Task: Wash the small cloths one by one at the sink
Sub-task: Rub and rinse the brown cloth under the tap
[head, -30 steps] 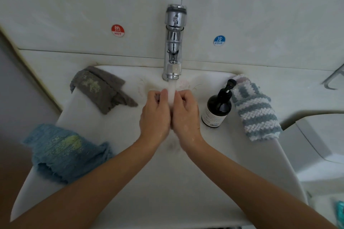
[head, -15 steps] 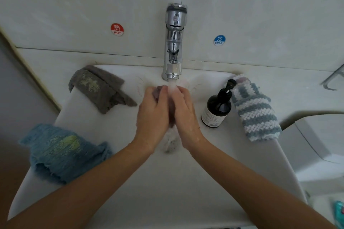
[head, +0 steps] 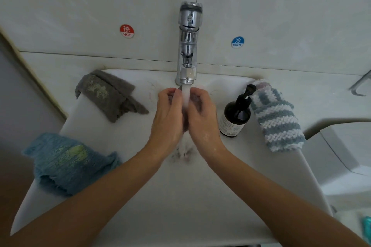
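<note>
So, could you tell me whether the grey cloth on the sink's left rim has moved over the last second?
No. The grey cloth lies draped over the sink rim's back-left corner, as before.

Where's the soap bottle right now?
The dark pump bottle stands on the sink's right rim, between the right hand and the striped cloth.

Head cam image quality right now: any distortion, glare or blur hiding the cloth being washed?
Head view: wide-angle bending at the edges, dim flat light, specular glints on the chrome tap. The small dark cloth is mostly hidden between left hand and right hand, with the white water stream in front.
</note>
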Motion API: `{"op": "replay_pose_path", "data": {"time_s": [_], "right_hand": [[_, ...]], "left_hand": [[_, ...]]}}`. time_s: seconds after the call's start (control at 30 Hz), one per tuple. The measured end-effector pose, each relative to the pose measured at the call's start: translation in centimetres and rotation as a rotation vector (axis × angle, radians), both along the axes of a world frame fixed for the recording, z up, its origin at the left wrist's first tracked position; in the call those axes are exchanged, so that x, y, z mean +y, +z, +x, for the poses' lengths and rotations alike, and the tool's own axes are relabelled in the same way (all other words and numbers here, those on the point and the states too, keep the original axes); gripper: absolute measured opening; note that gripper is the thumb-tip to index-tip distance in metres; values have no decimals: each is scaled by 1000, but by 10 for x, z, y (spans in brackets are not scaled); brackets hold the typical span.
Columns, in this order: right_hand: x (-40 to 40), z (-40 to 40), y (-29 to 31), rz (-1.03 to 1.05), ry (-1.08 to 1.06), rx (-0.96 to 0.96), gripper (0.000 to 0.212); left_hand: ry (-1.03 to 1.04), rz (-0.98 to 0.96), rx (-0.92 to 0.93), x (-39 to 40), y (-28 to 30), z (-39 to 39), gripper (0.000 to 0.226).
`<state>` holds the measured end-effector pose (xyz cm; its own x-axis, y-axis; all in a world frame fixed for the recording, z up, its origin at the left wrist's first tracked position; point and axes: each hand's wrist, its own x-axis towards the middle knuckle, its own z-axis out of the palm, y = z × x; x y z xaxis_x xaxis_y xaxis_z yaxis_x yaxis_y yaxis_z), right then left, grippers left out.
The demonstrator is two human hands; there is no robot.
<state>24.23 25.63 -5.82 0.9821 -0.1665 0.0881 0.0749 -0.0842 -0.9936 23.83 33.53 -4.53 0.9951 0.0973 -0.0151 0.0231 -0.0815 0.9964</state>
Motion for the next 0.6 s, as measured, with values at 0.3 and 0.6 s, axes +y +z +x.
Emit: {"op": "replay_pose_path", "data": {"time_s": [0.3,0.6], "right_hand": [[-4,-3,3,-36,51,-199,48],[-2,-7,3,165,196,-86,36]], "left_hand": [[-68,146,-27,5,-4,3,26],[-50,-193,-145,2,3,-8,35]]}}
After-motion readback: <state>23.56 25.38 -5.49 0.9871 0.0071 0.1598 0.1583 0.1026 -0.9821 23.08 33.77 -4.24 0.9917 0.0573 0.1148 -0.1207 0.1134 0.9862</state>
